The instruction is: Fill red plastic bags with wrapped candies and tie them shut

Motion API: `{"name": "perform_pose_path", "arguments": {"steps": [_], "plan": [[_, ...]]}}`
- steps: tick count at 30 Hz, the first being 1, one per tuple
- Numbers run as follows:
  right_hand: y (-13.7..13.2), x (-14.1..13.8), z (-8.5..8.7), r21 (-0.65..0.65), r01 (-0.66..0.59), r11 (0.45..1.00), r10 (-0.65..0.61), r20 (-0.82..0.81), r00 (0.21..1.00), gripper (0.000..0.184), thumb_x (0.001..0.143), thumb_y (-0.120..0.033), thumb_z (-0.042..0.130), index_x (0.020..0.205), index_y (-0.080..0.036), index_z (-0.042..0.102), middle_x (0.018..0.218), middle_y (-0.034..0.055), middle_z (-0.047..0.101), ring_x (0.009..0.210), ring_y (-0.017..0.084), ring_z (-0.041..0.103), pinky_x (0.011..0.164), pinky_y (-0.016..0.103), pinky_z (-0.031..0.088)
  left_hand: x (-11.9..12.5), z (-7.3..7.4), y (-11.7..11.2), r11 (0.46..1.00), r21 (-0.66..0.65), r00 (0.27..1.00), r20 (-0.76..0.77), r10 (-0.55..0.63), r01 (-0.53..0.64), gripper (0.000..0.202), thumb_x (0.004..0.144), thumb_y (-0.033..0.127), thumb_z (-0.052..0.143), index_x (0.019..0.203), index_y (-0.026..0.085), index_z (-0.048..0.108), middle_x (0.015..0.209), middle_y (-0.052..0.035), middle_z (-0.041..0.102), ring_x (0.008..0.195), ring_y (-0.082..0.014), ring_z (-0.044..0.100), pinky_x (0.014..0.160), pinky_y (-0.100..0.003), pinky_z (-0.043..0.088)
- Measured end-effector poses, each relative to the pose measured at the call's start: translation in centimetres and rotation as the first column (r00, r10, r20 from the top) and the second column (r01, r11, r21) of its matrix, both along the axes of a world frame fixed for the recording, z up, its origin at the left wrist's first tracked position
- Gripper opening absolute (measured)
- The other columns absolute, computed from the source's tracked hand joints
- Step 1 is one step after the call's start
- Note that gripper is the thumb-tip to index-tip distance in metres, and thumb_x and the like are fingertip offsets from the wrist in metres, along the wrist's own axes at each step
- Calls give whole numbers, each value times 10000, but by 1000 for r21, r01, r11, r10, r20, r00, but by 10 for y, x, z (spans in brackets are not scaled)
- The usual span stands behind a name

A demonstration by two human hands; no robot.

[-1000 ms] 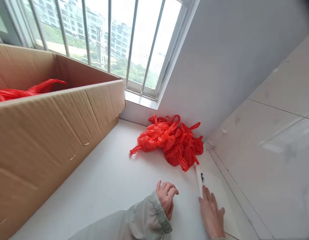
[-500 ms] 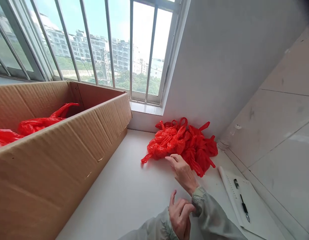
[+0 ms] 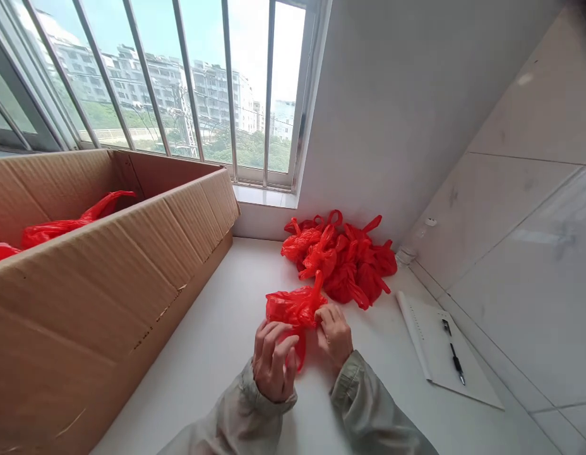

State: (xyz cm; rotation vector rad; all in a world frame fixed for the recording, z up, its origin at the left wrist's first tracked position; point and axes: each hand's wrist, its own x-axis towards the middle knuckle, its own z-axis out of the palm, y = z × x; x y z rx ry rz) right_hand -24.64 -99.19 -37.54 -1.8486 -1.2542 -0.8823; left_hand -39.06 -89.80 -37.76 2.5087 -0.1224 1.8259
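Pinching one knotted red bag point(image 3: 293, 308) btwn both hands: left hand point(image 3: 273, 360) curled round its near end, right hand point(image 3: 335, 332) gripping the far side, so it sits stretched just above the white counter point(image 3: 217, 354). Beyond the right hand lies the pile of red bags point(image 3: 350, 262); cardboard box point(image 3: 108, 272) stands left of the left hand, notepad w/ pen point(image 3: 439, 354) right of the right hand, near.

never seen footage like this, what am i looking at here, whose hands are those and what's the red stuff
There is no machine here. A person wears a camera on the head, looking forward and down, so the two hands at the bottom are their own. The left hand and the right hand both grip one knotted red plastic bag, which lies on the white counter. Behind it, against the grey wall, sits a pile of similar red knotted bags. On the left stands a large open cardboard box with more red plastic inside. On the right lies a white notepad with a black pen on it. A barred window shows buildings outside.
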Motion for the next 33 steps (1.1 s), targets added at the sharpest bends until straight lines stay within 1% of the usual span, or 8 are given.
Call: {"name": "perform_pose_path", "arguments": {"steps": [5,8,10,14,19,21,25,33], "plan": [[-56,-6,-11,14,-87,996,87,-52,995,305,816,-66,404,1002,-205,602,1091,76,632,956,155,618,843,256,498,21,9,10,987,139,987,-127,99,-81,451,831,295,566,1259,171,502,1274,-200,575,1203,-442,485,992,-677,347],[-102,24,-13,92,200,975,-177,-212,961,244,860,-161,419,992,-208,619,1085,80,647,991,173,619,887,287,484,29,2,24,979,192,985,-143,101,-72,380,861,290,546,1223,175,526,1117,-165,666,1113,-426,546,957,-646,364],[-137,51,-18,97,404,910,-358,-313,880,213,853,-216,424,926,-199,623,996,84,658,958,207,611,863,323,477,30,0,31,972,226,991,-106,82,-56,358,855,268,565,1197,167,536,1048,-155,685,1064,-414,564,933,-614,389],[-195,92,-40,52,639,768,-558,-436,706,220,814,-246,442,882,-186,643,961,105,664,893,250,578,813,366,446,30,4,31,974,224,996,-76,45,-27,304,866,238,565,1156,151,544,987,-157,689,1001,-396,577,888,-575,427],[-248,119,-68,-51,871,489,-713,-599,365,399,820,-260,431,1134,-120,635,1181,220,603,1007,328,548,797,426,414,30,3,30,976,213,996,-72,59,-42,295,873,246,562,1153,155,549,973,-145,691,988,-387,583,882,-560,432],[-265,128,-74,-129,867,481,-718,-626,305,401,823,-254,412,1106,-128,666,1067,198,657,908,310,576,729,407,417,31,1,33,975,218,995,-88,56,-36,311,862,239,573,1162,162,552,975,-134,691,991,-378,587,891,-550,434],[-282,140,-78,-226,812,538,-736,-596,321,340,826,-344,447,911,-174,730,929,154,700,862,306,586,697,392,418,34,-4,39,981,195,993,-108,44,-22,335,842,234,589,1173,179,569,993,-123,694,1000,-374,592,905,-552,429],[-252,137,-63,-193,820,540,-758,-534,374,268,759,-369,531,758,-181,722,1101,181,679,1101,382,488,855,478,390,33,-11,44,989,148,988,-150,41,-19,370,828,251,599,1195,210,584,1021,-102,702,1020,-350,609,940,-540,425]]}}
